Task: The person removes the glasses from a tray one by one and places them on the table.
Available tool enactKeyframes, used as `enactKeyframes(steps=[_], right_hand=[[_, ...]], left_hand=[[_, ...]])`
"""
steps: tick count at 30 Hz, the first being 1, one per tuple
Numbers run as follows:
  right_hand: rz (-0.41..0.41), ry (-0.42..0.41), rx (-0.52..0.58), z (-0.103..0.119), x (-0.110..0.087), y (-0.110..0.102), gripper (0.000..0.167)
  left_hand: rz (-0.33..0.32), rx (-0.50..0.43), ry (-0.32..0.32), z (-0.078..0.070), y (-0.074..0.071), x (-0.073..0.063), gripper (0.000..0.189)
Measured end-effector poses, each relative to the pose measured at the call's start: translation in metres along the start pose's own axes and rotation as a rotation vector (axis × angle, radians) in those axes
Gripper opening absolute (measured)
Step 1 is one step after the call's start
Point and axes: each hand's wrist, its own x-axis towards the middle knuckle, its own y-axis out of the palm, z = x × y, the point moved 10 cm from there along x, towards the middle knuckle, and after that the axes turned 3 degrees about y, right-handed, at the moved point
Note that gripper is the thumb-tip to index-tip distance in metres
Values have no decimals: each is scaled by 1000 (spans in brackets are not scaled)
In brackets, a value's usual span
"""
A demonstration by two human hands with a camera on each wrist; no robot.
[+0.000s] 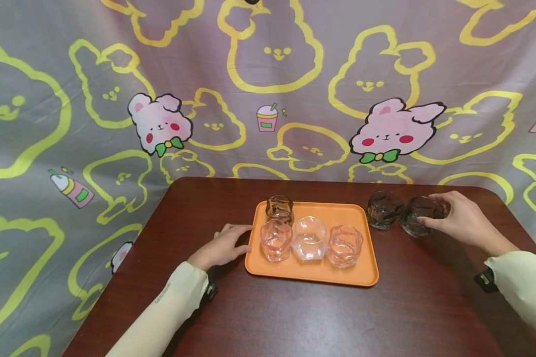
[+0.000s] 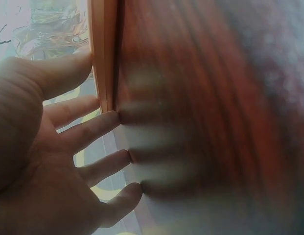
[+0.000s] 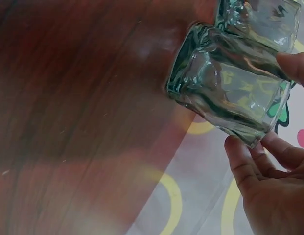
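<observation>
My right hand [image 1: 462,220] grips a smoky grey glass [image 1: 417,216] between thumb and fingers, right of the tray. In the right wrist view the thumb lies on one side of this wavy-walled glass [image 3: 230,83], the fingertips on the other. A second smoky glass [image 1: 384,210] stands close against its left side. My left hand [image 1: 223,246], fingers spread and fairly straight, touches the left edge of an orange tray [image 1: 277,273]. On the tray are a brown glass [image 1: 279,204], two pink glasses, left [image 1: 277,243] and right [image 1: 345,248], and a clear glass [image 1: 310,240] between them.
The tray lies on a dark red-brown wooden table [image 1: 295,317]. Behind and along the left of it hangs a grey cloth [image 1: 268,144] with yellow outlines and cartoon rabbits. The brown glass stands at the tray's back left, behind the left pink one.
</observation>
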Motion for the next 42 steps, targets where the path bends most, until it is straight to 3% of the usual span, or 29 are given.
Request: enactKeyframes(steps=[20,27,33,42], right_hand=[[16,-16,-8,15,9,2,81],[-12,7,9,21,10,-10,81],[-65,-57,77,48,8,-23,70],[-64,-175,102,92,5,-21,63]], left_hand=[[9,-3,-4,2,1,1,59],[1,4,0,1,0,0,59],[-2,5,1,1,0,1,59],[-4,-3,8,0,0,0,59]])
